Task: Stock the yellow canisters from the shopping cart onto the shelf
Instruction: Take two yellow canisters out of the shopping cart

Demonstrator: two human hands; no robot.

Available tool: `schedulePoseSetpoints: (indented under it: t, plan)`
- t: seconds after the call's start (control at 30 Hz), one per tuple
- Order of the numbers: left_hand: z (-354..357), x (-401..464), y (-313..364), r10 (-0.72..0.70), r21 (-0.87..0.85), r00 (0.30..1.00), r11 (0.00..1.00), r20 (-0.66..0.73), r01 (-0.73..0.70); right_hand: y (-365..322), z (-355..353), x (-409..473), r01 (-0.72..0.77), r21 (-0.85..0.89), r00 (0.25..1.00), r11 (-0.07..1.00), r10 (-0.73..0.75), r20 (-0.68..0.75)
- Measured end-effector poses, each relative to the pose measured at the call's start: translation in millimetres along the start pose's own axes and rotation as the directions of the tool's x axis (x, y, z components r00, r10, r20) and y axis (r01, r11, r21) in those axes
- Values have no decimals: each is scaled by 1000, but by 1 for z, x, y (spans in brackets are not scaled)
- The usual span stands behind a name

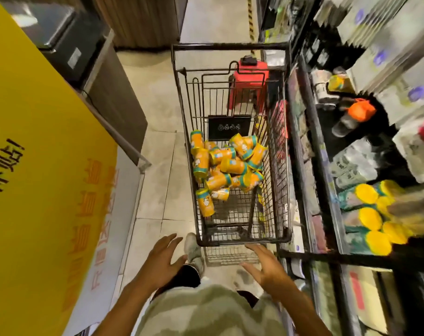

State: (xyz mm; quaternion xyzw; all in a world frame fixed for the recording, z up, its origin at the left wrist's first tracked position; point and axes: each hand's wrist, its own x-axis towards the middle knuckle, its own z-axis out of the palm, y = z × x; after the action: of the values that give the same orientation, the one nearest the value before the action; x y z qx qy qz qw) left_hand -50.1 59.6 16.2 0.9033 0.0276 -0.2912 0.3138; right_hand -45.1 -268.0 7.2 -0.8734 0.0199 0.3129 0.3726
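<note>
Many yellow canisters [226, 166] remain heaped in cart [244, 240] ahead of both hands | left hand [161, 259], right hand [266, 267] spread, empty | few stand on shelf [327, 185], rightward | stocking mostly outstanding.

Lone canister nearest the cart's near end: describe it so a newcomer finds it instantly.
Start at the black wire shopping cart in the aisle, beside the shelf on the right. Inside lies a heap of yellow canisters. The lone canister lies at the heap's near-left edge, against the cart's left wall, the one closest to the person's open hands.
</note>
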Motion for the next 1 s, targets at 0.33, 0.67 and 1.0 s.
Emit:
schedulePoseSetpoints:
  t: [0.33, 0.67, 1.0]
  plan:
    - [-68, 127, 37, 328, 248, 915, 890, 236, -383, -46, -34, 77, -83, 55, 996, 995, 85, -34]
    - [-42, 238, 73, 231, 177, 940, 944, 250, -279, 5, -68, 192, -308, 314, 951, 898, 296, 86]
    - [64, 311, 63, -59, -34, 959, 997, 276, 71, 128, -48, 370, -511, 515, 855, 688, 469, 222]
